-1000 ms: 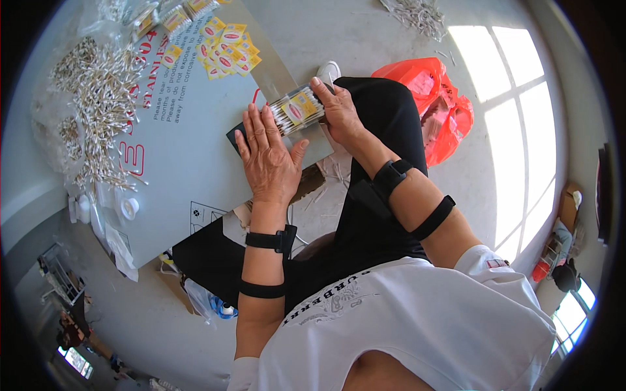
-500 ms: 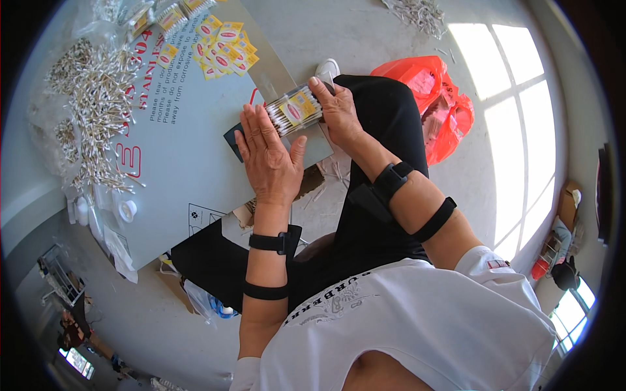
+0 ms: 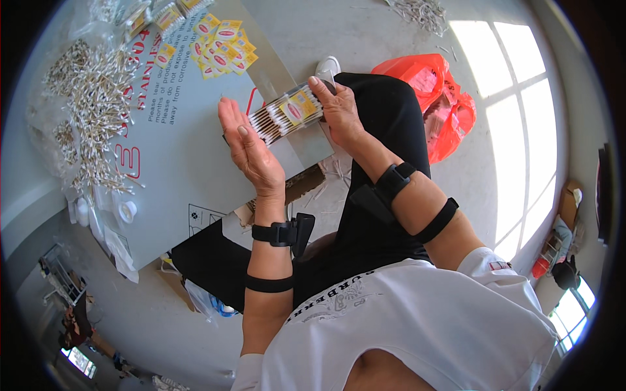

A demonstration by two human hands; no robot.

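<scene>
Just above my lap, my right hand [image 3: 341, 109] grips the right end of a clear pack of cotton swabs [image 3: 272, 122], thumb on top. A yellow and white label card [image 3: 297, 107] lies over the swabs in it. The swabs stick out at the left end in a row, with white tips. My left hand [image 3: 253, 148] is open at that end, fingers stretched out and palm turned toward the swab tips. Whether the palm touches the tips I cannot tell.
A big heap of loose cotton swabs [image 3: 98, 111] covers the table's left side. Yellow label cards [image 3: 225, 49] lie spread at the back, near filled packs [image 3: 169, 18]. A roll of tape [image 3: 128, 210] sits at the left edge. A red plastic bag [image 3: 450, 107] stands on the floor.
My left hand has rolled from lying flat, back up, over the swabs' left end to palm facing them, and shifted left. More of the swabs now shows. My right hand stays put.
</scene>
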